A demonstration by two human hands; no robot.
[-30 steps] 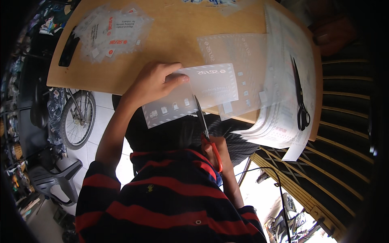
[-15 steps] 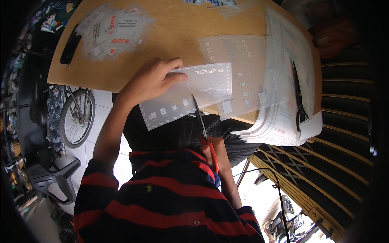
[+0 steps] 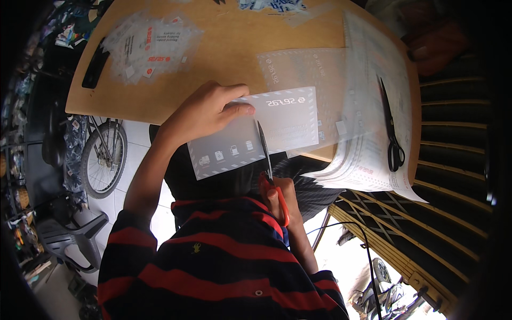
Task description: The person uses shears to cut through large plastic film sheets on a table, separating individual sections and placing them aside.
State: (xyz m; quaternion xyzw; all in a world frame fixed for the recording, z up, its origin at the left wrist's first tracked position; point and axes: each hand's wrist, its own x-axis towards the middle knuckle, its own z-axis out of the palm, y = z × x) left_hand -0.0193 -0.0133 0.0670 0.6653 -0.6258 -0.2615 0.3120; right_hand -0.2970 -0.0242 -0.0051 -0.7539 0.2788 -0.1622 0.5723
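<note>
The sheet (image 3: 240,130) is thin, pale and cloudy, roughly rectangular, with a striped border, white print near its far right corner and a row of four small white icons along its near left side. It is held over the near edge of the table (image 3: 224,53), its left part above the person's dark-clothed lap. The left hand (image 3: 210,114) pinches its far edge between thumb and fingers. The right hand (image 3: 278,194) has its fingers curled round the red handles of a pair of scissors (image 3: 269,162), whose blade lies along the sheet from its near edge toward the middle.

Compared with half a second ago, the sheet sits a little farther right and its right part faces up more fully. The left hand keeps its pinch. On the right, the corner of the stack of sheets (image 3: 357,160), which was curled up over the handles of the black scissors (image 3: 391,136), now droops past the table's edge.
</note>
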